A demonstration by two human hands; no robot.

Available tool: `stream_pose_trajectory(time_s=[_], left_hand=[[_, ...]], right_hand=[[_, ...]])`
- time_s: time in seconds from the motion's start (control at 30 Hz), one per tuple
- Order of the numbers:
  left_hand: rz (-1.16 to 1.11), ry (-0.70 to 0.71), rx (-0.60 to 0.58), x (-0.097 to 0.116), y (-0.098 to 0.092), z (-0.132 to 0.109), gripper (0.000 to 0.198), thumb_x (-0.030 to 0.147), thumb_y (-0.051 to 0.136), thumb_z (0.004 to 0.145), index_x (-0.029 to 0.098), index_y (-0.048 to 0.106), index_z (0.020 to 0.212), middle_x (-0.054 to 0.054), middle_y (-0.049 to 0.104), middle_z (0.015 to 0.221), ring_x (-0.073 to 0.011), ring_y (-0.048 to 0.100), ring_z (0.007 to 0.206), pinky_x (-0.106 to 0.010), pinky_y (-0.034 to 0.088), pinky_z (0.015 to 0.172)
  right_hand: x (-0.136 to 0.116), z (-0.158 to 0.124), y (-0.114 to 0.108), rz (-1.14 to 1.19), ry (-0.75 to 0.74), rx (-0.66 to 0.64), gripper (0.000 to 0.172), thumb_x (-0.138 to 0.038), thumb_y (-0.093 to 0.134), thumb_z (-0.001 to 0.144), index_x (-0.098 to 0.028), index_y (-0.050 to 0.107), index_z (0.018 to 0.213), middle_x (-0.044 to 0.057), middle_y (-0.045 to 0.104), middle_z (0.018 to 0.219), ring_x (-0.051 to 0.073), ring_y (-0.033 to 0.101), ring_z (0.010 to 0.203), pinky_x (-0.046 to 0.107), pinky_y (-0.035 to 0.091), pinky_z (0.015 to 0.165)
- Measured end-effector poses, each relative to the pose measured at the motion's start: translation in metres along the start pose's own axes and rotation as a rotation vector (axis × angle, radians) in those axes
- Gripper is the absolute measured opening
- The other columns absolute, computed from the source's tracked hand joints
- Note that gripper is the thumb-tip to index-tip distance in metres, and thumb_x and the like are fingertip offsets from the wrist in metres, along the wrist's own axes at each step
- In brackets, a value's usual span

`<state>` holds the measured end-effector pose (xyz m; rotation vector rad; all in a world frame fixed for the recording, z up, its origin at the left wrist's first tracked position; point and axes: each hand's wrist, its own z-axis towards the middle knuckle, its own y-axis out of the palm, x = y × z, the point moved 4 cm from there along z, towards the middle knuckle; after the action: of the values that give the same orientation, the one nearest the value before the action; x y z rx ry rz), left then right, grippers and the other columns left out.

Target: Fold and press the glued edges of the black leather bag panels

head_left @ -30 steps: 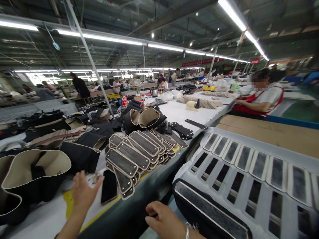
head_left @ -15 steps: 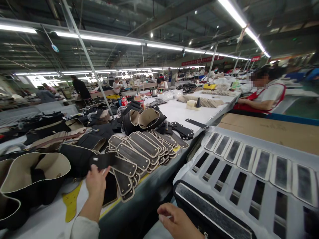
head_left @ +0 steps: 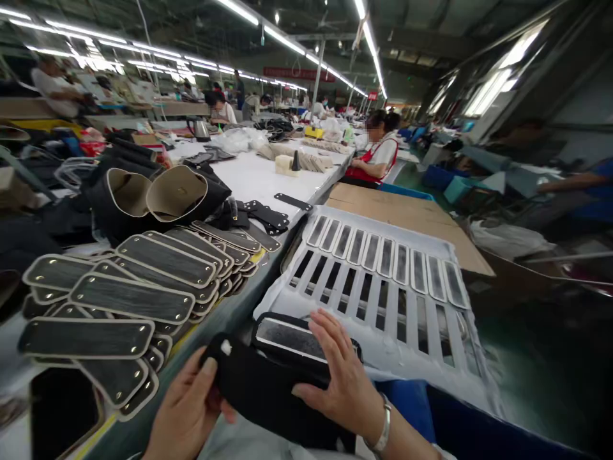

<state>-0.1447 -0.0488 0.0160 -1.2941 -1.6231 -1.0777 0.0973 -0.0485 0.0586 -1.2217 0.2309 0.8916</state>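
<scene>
My left hand (head_left: 188,409) is closed on one end of a black strap piece (head_left: 268,390), thumb on top near its light stud. My right hand (head_left: 342,377) presses fingers down over the same piece and over a black bag part with a light-edged panel (head_left: 292,337) lying under it. A pile of black oblong patches with cream edges and studs (head_left: 129,297) lies on the table to my left. A white slotted tray (head_left: 383,300) holding several of these patches stretches ahead of my right hand.
Dark open-topped bag shells (head_left: 158,195) stand behind the patch pile. A phone (head_left: 62,409) lies at the near left. Brown cardboard (head_left: 402,214) lies beyond the tray. A person in a red apron (head_left: 378,156) sits at the far table end; other workers farther back.
The view has swung right and down. My left hand has carried a black strap piece from the pile across to the bag part in front of me, and my right hand has come onto it.
</scene>
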Motion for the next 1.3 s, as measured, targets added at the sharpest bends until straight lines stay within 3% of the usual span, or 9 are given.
stream_pose_trajectory(time_s=[0.1, 0.17, 0.2, 0.33, 0.47, 0.67, 0.97, 1.13, 1.3], left_hand=[[-0.129, -0.128, -0.207, -0.018, 0.032, 0.015, 0.035, 0.053, 0.066, 0.069, 0.020, 0.059, 0.075, 0.004, 0.054, 0.054, -0.0092, 0.048, 0.038, -0.021, 0.041, 0.035], [-0.189, -0.163, -0.224, -0.030, 0.036, 0.030, 0.029, 0.047, 0.067, 0.071, 0.019, 0.061, 0.077, 0.003, 0.055, 0.062, -0.0083, 0.050, 0.047, -0.018, 0.043, 0.040], [-0.181, -0.170, -0.203, -0.036, 0.034, 0.039, 0.028, 0.044, 0.068, 0.072, 0.018, 0.062, 0.081, 0.002, 0.056, 0.067, -0.0089, 0.052, 0.052, -0.017, 0.044, 0.041], [0.002, -0.191, -0.151, -0.053, 0.026, 0.071, 0.032, 0.042, 0.068, 0.071, 0.018, 0.062, 0.091, 0.000, 0.057, 0.076, -0.0122, 0.052, 0.063, -0.018, 0.046, 0.042], [0.249, -0.145, -0.199, -0.050, 0.026, 0.097, 0.033, 0.048, 0.057, 0.077, 0.016, 0.063, 0.084, 0.000, 0.057, 0.068, -0.0127, 0.052, 0.056, -0.019, 0.041, 0.040], [0.606, -0.123, -0.263, -0.039, 0.026, 0.120, 0.036, 0.050, 0.053, 0.077, 0.017, 0.058, 0.064, 0.007, 0.039, 0.043, -0.0084, 0.035, 0.039, -0.019, 0.025, 0.039], [0.605, -0.089, -0.266, -0.034, 0.026, 0.133, 0.034, 0.046, 0.057, 0.071, 0.016, 0.052, 0.055, 0.005, 0.046, 0.052, -0.0117, 0.041, 0.052, -0.022, 0.031, 0.051], [0.600, -0.099, -0.299, -0.039, 0.023, 0.140, 0.034, 0.045, 0.058, 0.070, 0.016, 0.052, 0.053, 0.006, 0.044, 0.050, -0.0108, 0.038, 0.051, -0.023, 0.030, 0.050], [0.584, -0.065, -0.297, -0.040, 0.020, 0.140, 0.029, 0.040, 0.059, 0.070, 0.016, 0.054, 0.054, 0.006, 0.045, 0.050, -0.0111, 0.040, 0.051, -0.022, 0.030, 0.050]], right_hand=[[0.023, -0.026, -0.008, 0.195, 0.306, -0.428, 0.053, -0.041, 0.069, 0.069, -0.019, 0.056, 0.116, 0.008, 0.062, 0.107, 0.025, 0.057, 0.098, 0.035, 0.047, 0.086], [0.037, -0.045, -0.009, 0.358, 0.510, -0.619, 0.028, -0.036, 0.066, 0.072, -0.018, 0.065, 0.093, 0.002, 0.065, 0.082, 0.017, 0.060, 0.074, 0.025, 0.049, 0.067], [0.044, -0.053, -0.009, 0.420, 0.598, -0.638, 0.021, -0.034, 0.063, 0.074, -0.016, 0.065, 0.086, 0.001, 0.064, 0.073, 0.015, 0.058, 0.066, 0.022, 0.047, 0.061], [0.078, -0.065, -0.009, 0.534, 0.893, -0.431, 0.023, -0.036, 0.056, 0.079, -0.014, 0.061, 0.082, 0.000, 0.056, 0.065, 0.011, 0.050, 0.055, 0.020, 0.043, 0.049], [0.104, -0.058, -0.004, 0.462, 1.005, -0.275, 0.033, -0.048, 0.053, 0.078, -0.016, 0.056, 0.076, -0.001, 0.049, 0.062, 0.011, 0.047, 0.054, 0.021, 0.043, 0.043], [0.119, -0.046, 0.000, 0.414, 1.023, -0.288, 0.039, -0.054, 0.051, 0.079, -0.016, 0.051, 0.067, -0.003, 0.046, 0.056, 0.010, 0.044, 0.050, 0.022, 0.040, 0.044], [0.121, -0.041, 0.000, 0.440, 1.053, -0.319, 0.042, -0.057, 0.052, 0.077, -0.017, 0.051, 0.065, -0.002, 0.047, 0.055, 0.012, 0.043, 0.051, 0.024, 0.037, 0.049], [0.121, -0.042, 0.003, 0.420, 1.081, -0.229, 0.043, -0.058, 0.055, 0.075, -0.018, 0.049, 0.060, -0.002, 0.046, 0.052, 0.011, 0.041, 0.048, 0.024, 0.034, 0.046], [0.121, -0.043, 0.006, 0.405, 1.082, -0.262, 0.042, -0.058, 0.055, 0.075, -0.018, 0.051, 0.062, -0.002, 0.048, 0.051, 0.012, 0.043, 0.048, 0.025, 0.035, 0.047]])
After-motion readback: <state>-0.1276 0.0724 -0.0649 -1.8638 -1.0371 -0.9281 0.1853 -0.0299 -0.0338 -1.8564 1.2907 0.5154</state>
